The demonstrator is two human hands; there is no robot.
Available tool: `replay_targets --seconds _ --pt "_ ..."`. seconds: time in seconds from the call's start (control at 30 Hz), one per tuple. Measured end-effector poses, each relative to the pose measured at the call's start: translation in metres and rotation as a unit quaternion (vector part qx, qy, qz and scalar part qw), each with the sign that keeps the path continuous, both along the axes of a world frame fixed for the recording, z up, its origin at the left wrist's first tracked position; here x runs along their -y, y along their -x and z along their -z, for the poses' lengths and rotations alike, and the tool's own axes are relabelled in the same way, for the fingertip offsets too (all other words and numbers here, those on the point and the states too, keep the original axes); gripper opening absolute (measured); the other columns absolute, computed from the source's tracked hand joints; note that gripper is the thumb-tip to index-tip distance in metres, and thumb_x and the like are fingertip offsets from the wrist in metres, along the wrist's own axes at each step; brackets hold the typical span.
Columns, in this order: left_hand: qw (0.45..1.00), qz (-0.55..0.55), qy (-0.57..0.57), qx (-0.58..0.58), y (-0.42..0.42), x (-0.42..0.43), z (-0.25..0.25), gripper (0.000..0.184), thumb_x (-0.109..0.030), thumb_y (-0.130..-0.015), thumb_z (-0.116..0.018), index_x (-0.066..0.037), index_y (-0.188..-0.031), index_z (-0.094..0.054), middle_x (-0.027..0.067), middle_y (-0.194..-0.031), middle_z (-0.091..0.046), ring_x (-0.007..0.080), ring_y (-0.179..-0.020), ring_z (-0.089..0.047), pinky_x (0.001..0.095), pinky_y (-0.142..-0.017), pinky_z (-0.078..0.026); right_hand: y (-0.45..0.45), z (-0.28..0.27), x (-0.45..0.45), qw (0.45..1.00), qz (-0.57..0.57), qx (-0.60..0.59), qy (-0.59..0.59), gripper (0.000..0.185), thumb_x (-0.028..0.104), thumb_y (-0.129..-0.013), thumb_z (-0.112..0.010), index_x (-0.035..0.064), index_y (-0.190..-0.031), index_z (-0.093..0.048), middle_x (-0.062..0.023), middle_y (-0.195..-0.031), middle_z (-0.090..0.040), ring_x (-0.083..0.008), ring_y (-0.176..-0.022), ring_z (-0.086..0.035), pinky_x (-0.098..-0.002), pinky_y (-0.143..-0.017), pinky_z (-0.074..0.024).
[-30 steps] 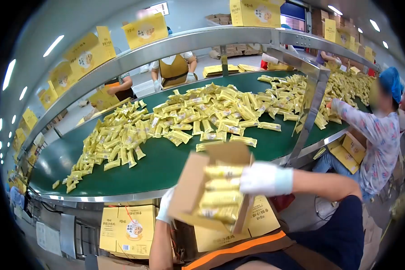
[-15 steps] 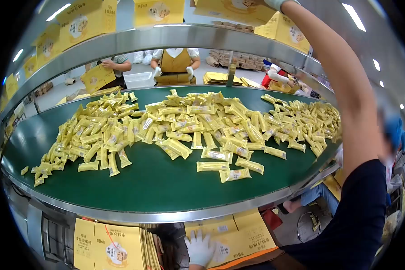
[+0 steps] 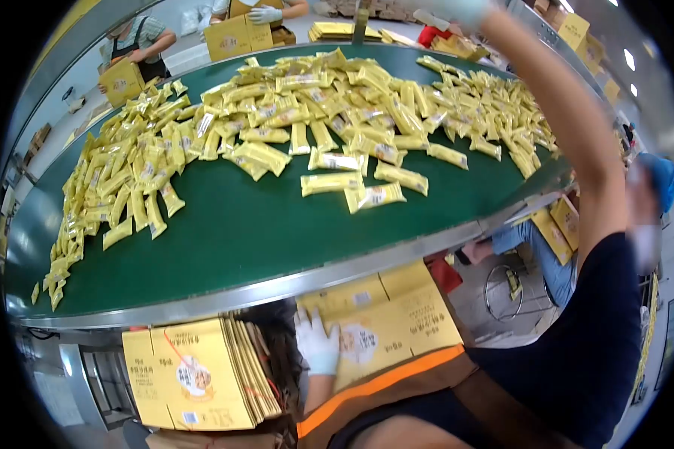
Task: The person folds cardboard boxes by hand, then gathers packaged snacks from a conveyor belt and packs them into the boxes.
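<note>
My left hand point(image 3: 320, 346), in a white glove, lies flat with its fingers apart on a yellow printed cardboard carton point(image 3: 397, 318) over my lap. Stretched up at the top edge is my right hand point(image 3: 460, 9), also gloved; motion smears its fingers, so I cannot tell whether it holds anything. Beyond the carton, a heap of yellow wrapped snack bars point(image 3: 329, 105) spreads across the green conveyor belt point(image 3: 225, 254). A few single bars point(image 3: 374, 196) lie toward my side of the heap.
A tied stack of flat yellow cartons point(image 3: 191, 374) stands left of my lap. The belt's metal edge point(image 3: 225, 301) runs in front of me. Across the belt, one co-worker holds a carton point(image 3: 122, 81) and another handles a carton point(image 3: 238, 36). Someone in a blue cap point(image 3: 660, 179) sits at right.
My view has tilted down, and the upper shelf with its cartons has mostly left the frame. My right hand has come away from the raised carton. My left hand remains on the lap carton.
</note>
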State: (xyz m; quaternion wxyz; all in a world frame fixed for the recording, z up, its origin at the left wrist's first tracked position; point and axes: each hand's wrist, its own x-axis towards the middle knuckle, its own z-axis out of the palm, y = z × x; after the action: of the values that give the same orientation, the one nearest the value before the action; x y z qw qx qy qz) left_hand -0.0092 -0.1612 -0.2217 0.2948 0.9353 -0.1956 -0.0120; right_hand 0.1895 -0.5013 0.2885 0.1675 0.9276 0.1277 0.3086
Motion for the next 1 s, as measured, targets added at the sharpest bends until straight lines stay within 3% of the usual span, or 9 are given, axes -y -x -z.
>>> replay_targets --seconds 0.17,0.2,0.33,0.47,0.57,0.7,0.8,0.87,1.0 --pt "0.977 -0.106 0.116 -0.145 0.006 -0.023 0.005 0.07 -0.032 -0.081 -0.071 0.005 -0.136 -0.047 0.0253 -0.132 -0.052 0.0421 -0.116 -0.054 0.0437 -0.099 -0.045 0.222 0.211 -0.038 0.833 -0.007 -0.544 -0.104 0.049 0.028 -0.093 -0.061 0.0054 -0.136 -0.053 -0.0186 -0.134 -0.058 -0.0334 -0.118 -0.059 -0.0401 -0.1 -0.0483" --pt "0.974 -0.098 0.124 -0.164 0.009 -0.031 0.019 0.067 -0.029 -0.082 -0.071 0.006 -0.135 -0.049 0.0263 -0.128 -0.054 0.0415 -0.114 -0.056 0.0418 -0.097 -0.046 0.262 0.274 -0.02 0.781 0.021 -0.61 -0.132 0.054 0.046 -0.09 -0.059 0.0077 -0.128 -0.061 -0.0163 -0.126 -0.063 -0.0337 -0.116 -0.06 -0.0401 -0.1 -0.0476" --pt "0.951 -0.062 0.227 -0.2 0.015 -0.033 0.03 0.064 -0.024 -0.084 -0.07 0.006 -0.136 -0.049 0.0266 -0.118 -0.06 0.0396 -0.11 -0.06 0.0396 -0.096 -0.046 0.366 0.491 0.01 0.613 0.256 -0.333 -0.669 0.051 0.026 -0.095 -0.062 -0.0001 -0.137 -0.051 -0.0181 -0.136 -0.057 -0.0249 -0.122 -0.055 -0.0355 -0.102 -0.044" --pt "0.838 -0.106 0.399 -0.358 0.031 -0.027 -0.005 0.059 -0.015 -0.088 -0.065 0.006 -0.14 -0.046 0.0195 -0.128 -0.059 0.0253 -0.111 -0.06 0.0343 -0.095 -0.047 0.401 0.468 -0.021 0.47 0.191 -0.2 -0.838 0.056 0.018 -0.095 -0.059 -0.0016 -0.144 -0.04 -0.0146 -0.135 -0.056 -0.0216 -0.12 -0.055 -0.032 -0.103 -0.0415" --pt "0.811 -0.148 0.435 -0.362 0.039 -0.018 -0.036 0.06 -0.009 -0.089 -0.064 0.006 -0.142 -0.042 0.016 -0.13 -0.058 0.0209 -0.111 -0.058 0.0329 -0.096 -0.046 0.414 0.467 -0.019 0.482 0.131 -0.204 -0.842 0.066 0.021 -0.091 -0.062 0.0012 -0.148 -0.034 -0.0173 -0.146 -0.045 -0.0259 -0.128 -0.05 -0.035 -0.105 -0.0408" --pt "0.802 -0.129 0.506 -0.29 0.036 -0.015 -0.077 0.055 -0.007 -0.089 -0.062 0.004 -0.139 -0.042 0.0144 -0.129 -0.058 0.0227 -0.114 -0.058 0.035 -0.1 -0.046 0.413 0.433 -0.015 0.805 0.161 -0.139 -0.554 0.083 0.035 -0.079 -0.069 0.0066 -0.148 -0.033 -0.0266 -0.153 -0.031 -0.0427 -0.139 -0.034 -0.0447 -0.113 -0.0326" --pt "0.767 0.026 0.56 -0.312 0.038 -0.025 -0.133 0.048 -0.008 -0.09 -0.06 0.002 -0.135 -0.046 0.0126 -0.126 -0.06 0.0207 -0.112 -0.058 0.0359 -0.1 -0.045 0.385 0.337 -0.018 0.934 0.111 0.049 -0.335 0.094 0.028 -0.071 -0.08 0.002 -0.148 -0.033 -0.0245 -0.154 -0.032 -0.0429 -0.141 -0.033 -0.0506 -0.114 -0.0278" --pt "0.842 0.104 0.389 -0.359 0.031 -0.042 -0.155 0.043 -0.008 -0.09 -0.06 0.002 -0.131 -0.051 0.011 -0.123 -0.063 0.0195 -0.111 -0.059 0.0347 -0.1 -0.045 0.373 0.275 -0.018 0.964 0.047 0.058 -0.254 0.087 0.027 -0.068 -0.081 0.0039 -0.142 -0.042 -0.0195 -0.146 -0.043 -0.038 -0.137 -0.04 -0.0491 -0.113 -0.0289" --pt "0.867 0.08 0.393 -0.296 0.033 -0.025 -0.159 0.038 -0.009 -0.092 -0.058 0.003 -0.128 -0.054 0.0103 -0.121 -0.064 0.0177 -0.109 -0.059 0.0326 -0.098 -0.044 0.358 0.274 -0.017 0.978 -0.027 -0.05 -0.201 0.056 0.018 -0.07 -0.075 0.0069 -0.122 -0.057 -0.0093 -0.124 -0.06 -0.026 -0.117 -0.056 -0.0442 -0.106 -0.0402"
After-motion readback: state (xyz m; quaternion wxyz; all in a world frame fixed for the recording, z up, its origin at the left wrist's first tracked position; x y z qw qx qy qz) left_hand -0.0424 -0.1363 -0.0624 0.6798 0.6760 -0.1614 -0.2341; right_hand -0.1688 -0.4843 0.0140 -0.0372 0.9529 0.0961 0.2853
